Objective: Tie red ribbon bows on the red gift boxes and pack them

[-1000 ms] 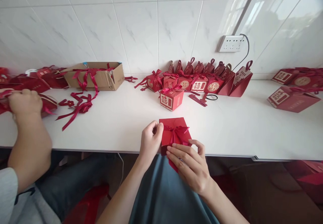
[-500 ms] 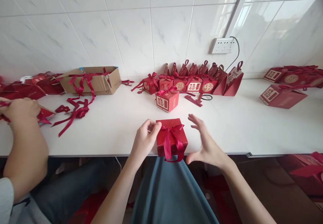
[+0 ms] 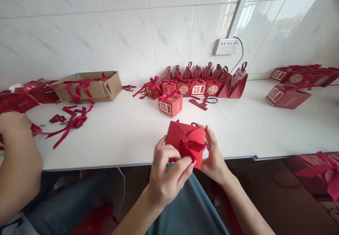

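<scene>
A red gift box [image 3: 175, 136] is held at the table's front edge, its petal-fold top tilted toward me. My left hand [image 3: 169, 169] lies over the near side, thumb and fingers pinched on the dark red ribbon bow [image 3: 194, 146]. Round the right side of the box my right hand [image 3: 213, 157] is wrapped, fingers at the far corner and thumb near the front. A short cord handle shows at the far edge of the box. Just beyond stands a finished-looking red box [image 3: 171, 106] with a ribbon on top.
Red boxes [image 3: 198, 86] line the wall, with loose tags [image 3: 198, 104] and a black ring before them. A cardboard carton [image 3: 97, 92] and loose ribbons [image 3: 71, 124] lie left, near a co-worker's arm [image 3: 19, 157]. More boxes [image 3: 287, 96] stand right; a brown carton [image 3: 265, 189] is below.
The gift box has been lifted and turned so its top faces me. My right hand has closed round its side, and my left has moved from its left edge onto the bow.
</scene>
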Motion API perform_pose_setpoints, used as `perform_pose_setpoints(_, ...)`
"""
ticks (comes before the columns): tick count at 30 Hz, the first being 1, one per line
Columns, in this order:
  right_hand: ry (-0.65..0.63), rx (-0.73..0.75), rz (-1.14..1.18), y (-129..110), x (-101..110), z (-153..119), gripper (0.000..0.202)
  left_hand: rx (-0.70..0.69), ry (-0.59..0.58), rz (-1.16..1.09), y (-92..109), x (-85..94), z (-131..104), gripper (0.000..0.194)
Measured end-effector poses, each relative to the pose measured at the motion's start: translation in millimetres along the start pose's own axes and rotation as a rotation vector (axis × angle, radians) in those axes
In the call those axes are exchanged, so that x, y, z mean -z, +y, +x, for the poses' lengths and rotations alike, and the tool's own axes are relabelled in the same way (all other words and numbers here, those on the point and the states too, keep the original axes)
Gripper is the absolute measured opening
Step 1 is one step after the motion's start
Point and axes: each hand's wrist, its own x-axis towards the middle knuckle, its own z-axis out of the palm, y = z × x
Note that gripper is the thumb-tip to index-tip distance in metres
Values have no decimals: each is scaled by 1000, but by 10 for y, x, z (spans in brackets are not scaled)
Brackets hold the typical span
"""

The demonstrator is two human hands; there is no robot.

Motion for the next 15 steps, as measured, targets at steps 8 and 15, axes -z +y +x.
perform_pose_setpoints(8,77,54,-28,-136,131,-50,101,-79,36,3,153,6,107,15)
perform_pose_setpoints(15,83,60,-36,-202,155,-32,99,-74,32,-19,204,54,140,14)
